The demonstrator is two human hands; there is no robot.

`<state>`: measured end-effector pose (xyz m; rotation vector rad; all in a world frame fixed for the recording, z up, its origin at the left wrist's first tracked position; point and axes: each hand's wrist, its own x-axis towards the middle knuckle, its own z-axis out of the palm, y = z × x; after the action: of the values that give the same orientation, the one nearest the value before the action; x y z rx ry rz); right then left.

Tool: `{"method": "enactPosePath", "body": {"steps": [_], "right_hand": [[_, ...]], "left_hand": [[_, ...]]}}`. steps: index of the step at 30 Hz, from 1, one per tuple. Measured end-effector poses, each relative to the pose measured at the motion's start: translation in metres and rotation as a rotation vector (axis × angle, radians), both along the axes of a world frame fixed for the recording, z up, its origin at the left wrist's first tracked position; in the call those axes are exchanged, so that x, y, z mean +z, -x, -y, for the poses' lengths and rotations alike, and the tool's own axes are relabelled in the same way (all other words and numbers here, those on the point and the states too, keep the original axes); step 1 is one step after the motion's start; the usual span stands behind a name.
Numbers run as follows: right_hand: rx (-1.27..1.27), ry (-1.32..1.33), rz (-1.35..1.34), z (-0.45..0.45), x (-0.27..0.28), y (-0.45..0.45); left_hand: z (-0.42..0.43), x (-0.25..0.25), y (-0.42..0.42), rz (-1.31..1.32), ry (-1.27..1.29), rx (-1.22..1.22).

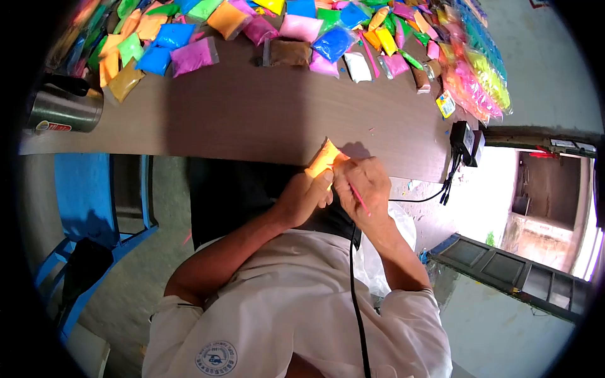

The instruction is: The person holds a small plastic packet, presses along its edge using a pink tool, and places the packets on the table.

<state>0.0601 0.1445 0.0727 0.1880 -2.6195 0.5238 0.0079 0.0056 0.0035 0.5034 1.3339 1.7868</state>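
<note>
My left hand (304, 196) grips a small orange-yellow packet (324, 157), thumb on top, just at the table's front edge. The packet looks like a sachet of soft modelling clay, tilted with one corner pointing away from me. Pressed close to its right side is my right hand (367, 183), fingers closed around a thin pink stick (360, 200) whose end sticks out toward me. The stick's other end is hidden by my fingers, so I cannot tell whether it touches the packet.
Many coloured packets (290, 53) lie along the back of the table (239, 113), with clear bags (476, 85) at right. A metal mug (66, 107) stands at left. Black adapters (465, 142) with cables hang at the right edge. A blue chair (88, 195) is left.
</note>
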Motion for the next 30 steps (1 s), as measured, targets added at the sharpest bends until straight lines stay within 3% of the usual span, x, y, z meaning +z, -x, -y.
{"method": "enactPosePath", "body": {"steps": [4,7,11,12,16,22,30], "right_hand": [[-0.209,-0.016,-0.084,-0.013,-0.007,0.001],[-0.015,0.069,-0.128,0.003,-0.009,-0.002],[-0.131,-0.075,-0.13,-0.012,-0.008,0.007],[-0.181,-0.007,-0.156,-0.017,-0.013,0.01],[0.024,0.111,-0.161,0.001,-0.009,0.002],[-0.176,0.052,-0.112,-0.013,-0.007,0.004],[-0.045,0.077,-0.124,-0.011,-0.018,0.004]], "left_hand": [[0.001,-0.004,-0.001,0.008,0.026,-0.026],[0.003,-0.002,-0.001,0.001,0.021,-0.019],[-0.002,-0.006,0.0,0.003,-0.01,-0.007],[-0.001,-0.005,0.0,-0.02,0.005,-0.015],[0.004,-0.001,-0.002,-0.019,0.045,-0.043],[0.002,0.002,-0.002,-0.01,0.055,0.017],[0.0,-0.001,0.001,-0.004,0.014,0.009]]}}
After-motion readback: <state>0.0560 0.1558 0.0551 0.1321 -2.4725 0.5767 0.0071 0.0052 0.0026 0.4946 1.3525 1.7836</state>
